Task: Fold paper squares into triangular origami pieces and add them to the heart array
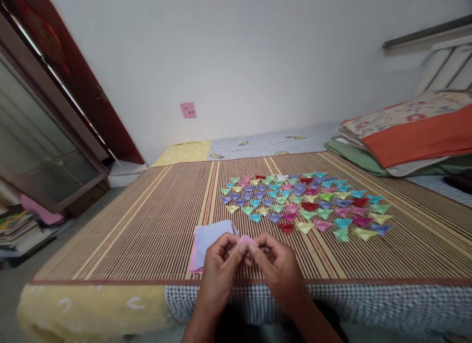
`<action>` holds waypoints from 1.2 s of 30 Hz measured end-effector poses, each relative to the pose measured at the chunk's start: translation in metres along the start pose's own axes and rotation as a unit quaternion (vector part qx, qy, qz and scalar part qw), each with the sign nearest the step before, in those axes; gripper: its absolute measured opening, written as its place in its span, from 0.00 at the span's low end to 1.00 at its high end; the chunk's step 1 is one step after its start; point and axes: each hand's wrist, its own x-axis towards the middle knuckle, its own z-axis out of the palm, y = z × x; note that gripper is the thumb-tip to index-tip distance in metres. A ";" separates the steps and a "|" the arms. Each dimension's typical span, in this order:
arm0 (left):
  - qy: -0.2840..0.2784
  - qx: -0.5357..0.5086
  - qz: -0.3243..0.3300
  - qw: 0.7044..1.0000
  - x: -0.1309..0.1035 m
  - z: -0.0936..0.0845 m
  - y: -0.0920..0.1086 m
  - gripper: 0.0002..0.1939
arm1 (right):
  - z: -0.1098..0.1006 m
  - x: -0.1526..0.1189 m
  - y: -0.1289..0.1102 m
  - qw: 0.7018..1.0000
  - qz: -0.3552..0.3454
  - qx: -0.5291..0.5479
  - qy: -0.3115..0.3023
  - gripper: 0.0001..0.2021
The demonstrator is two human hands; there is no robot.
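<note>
Between my two hands is a small piece of folded pink paper (246,240), pinched at its edges near the front of the mat. My left hand (221,269) grips its left side with thumb and fingers. On the other side, my right hand (278,269) pinches it the same way; the fingertips partly hide the fold. Just left of my hands lies a stack of square paper sheets (210,239), a pale blue one on top and pink ones below. Beyond my right hand, rows of folded paper pieces (309,205) in many colours cover part of the mat.
A striped woven mat (140,234) covers the bed, with patterned bedding (273,143) at the wall. Folded quilts (413,131) are piled at the right. A pink note (188,110) is stuck on the wall. Books (20,232) stand at far left by a glass-paned door (44,141).
</note>
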 end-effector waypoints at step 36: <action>-0.042 0.123 0.026 0.991 -0.121 0.037 0.045 0.09 | -0.047 -0.105 -0.078 0.980 -0.108 -0.159 -0.059 0.10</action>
